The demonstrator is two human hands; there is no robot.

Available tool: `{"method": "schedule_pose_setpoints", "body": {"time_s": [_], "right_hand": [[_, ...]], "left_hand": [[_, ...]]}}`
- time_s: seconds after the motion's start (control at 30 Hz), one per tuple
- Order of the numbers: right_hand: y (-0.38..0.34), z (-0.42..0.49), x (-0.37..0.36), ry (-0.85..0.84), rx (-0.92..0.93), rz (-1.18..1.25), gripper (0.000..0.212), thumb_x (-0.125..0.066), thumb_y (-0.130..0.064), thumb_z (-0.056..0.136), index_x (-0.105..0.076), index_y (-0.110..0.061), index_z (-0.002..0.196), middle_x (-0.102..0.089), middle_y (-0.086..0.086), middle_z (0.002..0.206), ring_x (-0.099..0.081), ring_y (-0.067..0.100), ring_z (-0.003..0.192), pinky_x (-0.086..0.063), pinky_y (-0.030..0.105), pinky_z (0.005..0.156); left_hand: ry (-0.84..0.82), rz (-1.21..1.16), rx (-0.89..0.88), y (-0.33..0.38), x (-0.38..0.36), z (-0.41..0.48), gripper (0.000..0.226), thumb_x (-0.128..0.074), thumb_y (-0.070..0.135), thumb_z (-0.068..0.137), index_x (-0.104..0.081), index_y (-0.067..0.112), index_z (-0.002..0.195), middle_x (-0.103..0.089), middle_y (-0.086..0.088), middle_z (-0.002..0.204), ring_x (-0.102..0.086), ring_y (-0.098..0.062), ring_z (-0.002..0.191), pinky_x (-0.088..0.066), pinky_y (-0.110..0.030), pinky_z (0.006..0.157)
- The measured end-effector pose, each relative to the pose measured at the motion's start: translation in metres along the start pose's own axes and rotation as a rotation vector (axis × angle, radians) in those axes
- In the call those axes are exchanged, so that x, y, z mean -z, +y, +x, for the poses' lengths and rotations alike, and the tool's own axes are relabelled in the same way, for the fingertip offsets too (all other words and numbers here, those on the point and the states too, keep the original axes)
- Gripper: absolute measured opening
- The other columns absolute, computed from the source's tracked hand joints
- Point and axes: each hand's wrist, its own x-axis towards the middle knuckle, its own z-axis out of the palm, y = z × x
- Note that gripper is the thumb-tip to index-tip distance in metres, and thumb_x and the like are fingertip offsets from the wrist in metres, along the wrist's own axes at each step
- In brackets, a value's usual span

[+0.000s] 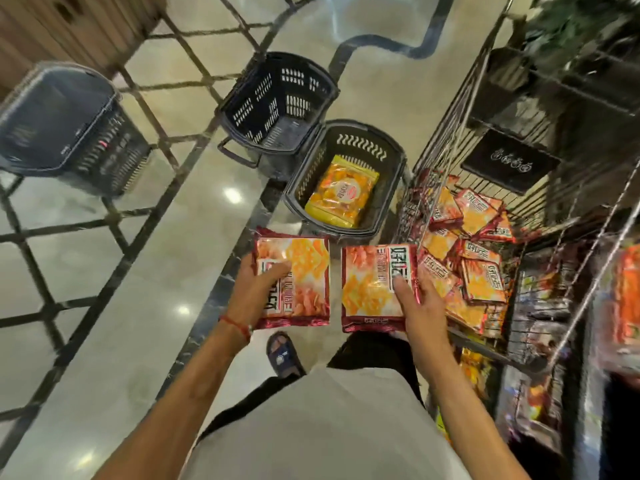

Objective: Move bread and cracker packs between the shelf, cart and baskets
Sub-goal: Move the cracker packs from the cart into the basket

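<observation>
Cracker packs, 2 in hand: left hand (258, 289) gripping left pack (294, 280), right hand (417, 299) gripping right pack (375, 285). Best carried flat and level to near basket (394, 174), then lowered beside yellow pack (341, 192), not dropped.

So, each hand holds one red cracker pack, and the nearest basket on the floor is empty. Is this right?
Not quite. The nearest basket is not empty: the head view shows a yellow pack lying in it. The rest is right: the left hand and the right hand each hold one red cracker pack.
</observation>
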Motion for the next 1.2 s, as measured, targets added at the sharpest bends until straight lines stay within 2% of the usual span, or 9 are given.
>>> {"method": "schedule_pose_setpoints", "body": {"time_s": [0.1, 0.27, 0.47, 0.6, 0.87, 0.93, 1.03, 1.1, 1.2], "right_hand": [[-0.007, -0.002, -0.037, -0.013, -0.01, -0.002, 0.063, -0.074, -0.059, 0.088, -0.057, -0.033, 0.143, -0.067, -0.004, 0.135, -0.069, 0.019, 0.117, -0.056, 0.05, 0.103], [-0.021, 0.022, -0.083, -0.08, 0.006, -0.004, 0.021, -0.062, -0.026, 0.104, -0.062, -0.028, 0.125, -0.077, -0.004, 0.114, -0.076, 0.019, 0.103, -0.062, 0.038, 0.086], [-0.047, 0.086, -0.142, -0.074, -0.012, -0.029, 0.021, -0.058, -0.028, 0.106, -0.057, -0.03, 0.126, -0.073, -0.003, 0.118, -0.074, 0.02, 0.105, -0.058, 0.053, 0.097], [-0.075, 0.15, -0.18, -0.067, -0.047, 0.066, 0.032, -0.058, -0.026, 0.106, -0.055, -0.024, 0.137, -0.074, 0.003, 0.123, -0.073, 0.026, 0.111, -0.057, 0.055, 0.1], [-0.158, 0.262, -0.242, -0.072, -0.039, 0.077, 0.03, -0.054, -0.033, 0.107, -0.06, -0.023, 0.135, -0.075, -0.004, 0.118, -0.072, 0.016, 0.11, -0.059, 0.033, 0.093], [-0.179, 0.286, -0.257, -0.09, -0.025, 0.068, 0.032, -0.051, -0.038, 0.107, -0.061, -0.021, 0.133, -0.075, -0.004, 0.118, -0.073, 0.012, 0.108, -0.058, 0.021, 0.084], [-0.207, 0.322, -0.28, -0.04, -0.037, 0.085, 0.033, -0.048, -0.039, 0.108, -0.06, -0.02, 0.132, -0.074, -0.001, 0.116, -0.074, 0.009, 0.099, -0.056, 0.015, 0.071], [-0.22, 0.345, -0.299, 0.011, -0.048, 0.085, 0.034, -0.051, -0.039, 0.107, -0.061, -0.02, 0.134, -0.074, 0.0, 0.119, -0.074, 0.009, 0.099, -0.058, 0.019, 0.075], [-0.233, 0.373, -0.334, 0.1, -0.05, 0.092, 0.032, -0.059, -0.04, 0.104, -0.064, -0.023, 0.131, -0.073, 0.0, 0.123, -0.072, 0.019, 0.112, -0.058, 0.044, 0.099]], "left_hand": [[0.058, -0.018, -0.028, 0.007, 0.033, 0.005, 0.038, -0.07, 0.017, 0.094, -0.053, 0.014, 0.128, -0.071, -0.006, 0.107, -0.076, -0.014, 0.077, -0.058, -0.023, 0.059], [0.134, -0.1, -0.009, 0.02, 0.066, 0.031, 0.04, -0.07, 0.017, 0.095, -0.053, 0.013, 0.131, -0.071, -0.008, 0.112, -0.074, -0.024, 0.089, -0.062, -0.035, 0.071], [0.176, -0.027, -0.076, 0.061, 0.089, 0.103, 0.033, -0.068, 0.017, 0.096, -0.052, 0.014, 0.125, -0.069, -0.006, 0.111, -0.072, -0.018, 0.089, -0.061, -0.024, 0.067], [0.143, 0.02, -0.094, 0.108, 0.097, 0.172, 0.036, -0.066, 0.018, 0.097, -0.051, 0.015, 0.129, -0.068, 0.0, 0.111, -0.07, -0.017, 0.096, -0.057, -0.018, 0.065], [0.052, 0.033, -0.034, 0.216, 0.099, 0.305, 0.037, -0.071, 0.017, 0.094, -0.059, 0.012, 0.129, -0.074, -0.008, 0.114, -0.074, -0.026, 0.1, -0.062, -0.038, 0.081], [0.043, 0.02, -0.006, 0.236, 0.102, 0.333, 0.043, -0.074, 0.021, 0.091, -0.058, 0.012, 0.13, -0.073, -0.011, 0.117, -0.074, -0.029, 0.102, -0.061, -0.046, 0.086], [0.025, 0.004, 0.043, 0.264, 0.108, 0.383, 0.045, -0.077, 0.021, 0.087, -0.058, 0.014, 0.127, -0.072, -0.014, 0.118, -0.073, -0.031, 0.101, -0.06, -0.051, 0.087], [0.0, 0.015, 0.065, 0.282, 0.113, 0.418, 0.037, -0.077, 0.016, 0.088, -0.06, 0.017, 0.121, -0.072, -0.014, 0.115, -0.073, -0.032, 0.099, -0.06, -0.05, 0.086], [-0.067, 0.044, 0.083, 0.309, 0.121, 0.472, 0.031, -0.075, 0.007, 0.086, -0.062, 0.019, 0.111, -0.075, -0.01, 0.105, -0.073, -0.029, 0.092, -0.06, -0.043, 0.079]]}}
